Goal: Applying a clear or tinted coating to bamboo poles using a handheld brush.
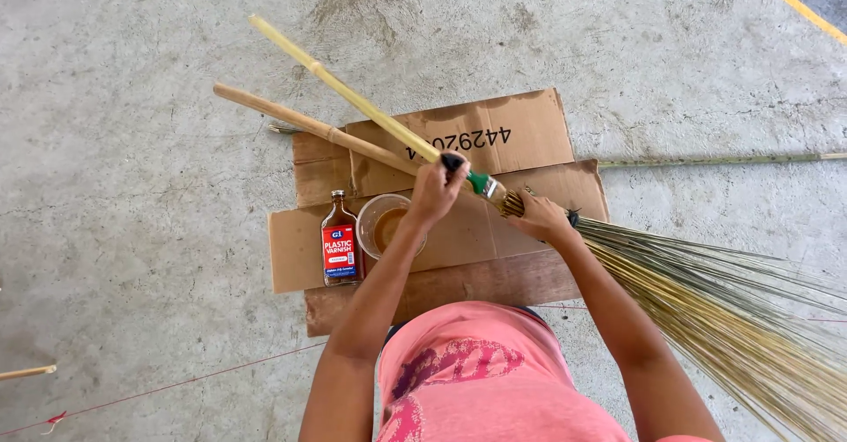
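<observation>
The floor is bare grey concrete, with a yellow painted line across its top right corner. Flattened brown cardboard sheets lie overlapped on the floor in front of the person; the upper sheet carries dark printed digits, seen upside down.

The broom lies slantwise over the cardboard. Its head is a long fan of thin, stiff, straw-coloured fibres spreading toward the lower right. Its handle is a pale yellow bamboo pole running up to the upper left. A second, browner pole lies just beside it on the cardboard.

The right hand closes around the broom where the fibres meet the handle. The left hand has its fingers pinched shut on a paintbrush with a green ferrule; the bristles rest against the broom's binding.

A clear plastic cup holding amber liquid stands on the cardboard below the left hand. Just left of it lies a small flat glass bottle of brown liquid with a dark cap and a red and blue rectangular label.
</observation>
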